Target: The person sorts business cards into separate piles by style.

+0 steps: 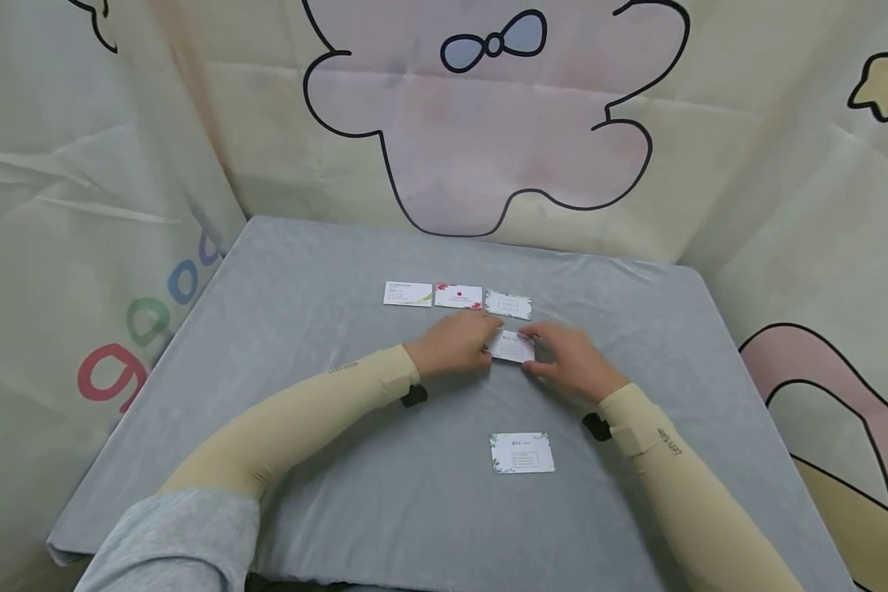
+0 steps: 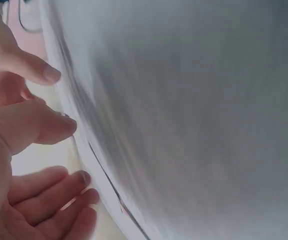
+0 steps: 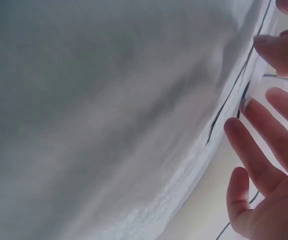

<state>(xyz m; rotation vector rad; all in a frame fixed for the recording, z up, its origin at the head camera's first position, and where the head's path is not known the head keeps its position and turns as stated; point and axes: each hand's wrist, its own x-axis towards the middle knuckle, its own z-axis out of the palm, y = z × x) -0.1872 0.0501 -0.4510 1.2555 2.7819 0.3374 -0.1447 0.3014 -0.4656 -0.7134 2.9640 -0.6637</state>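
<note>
Both hands meet at a white business card (image 1: 513, 346) in the middle of the table. My left hand (image 1: 453, 343) holds its left edge, with the thumb at the near corner and a finger at the far one. At the right edge my right hand (image 1: 573, 358) holds it between thumb and forefinger. Just beyond lies a row of three cards: one with a green-yellow corner (image 1: 408, 294), one with red flowers (image 1: 458, 297) and one with a leafy border (image 1: 509, 305). In the wrist views the other fingers are loosely spread, and the held card is hard to make out.
Closer to me, another leafy-bordered card (image 1: 522, 453) lies flat. A grey cloth (image 1: 385, 510) covers the table. Printed curtains (image 1: 266, 148) hang behind it and along both sides.
</note>
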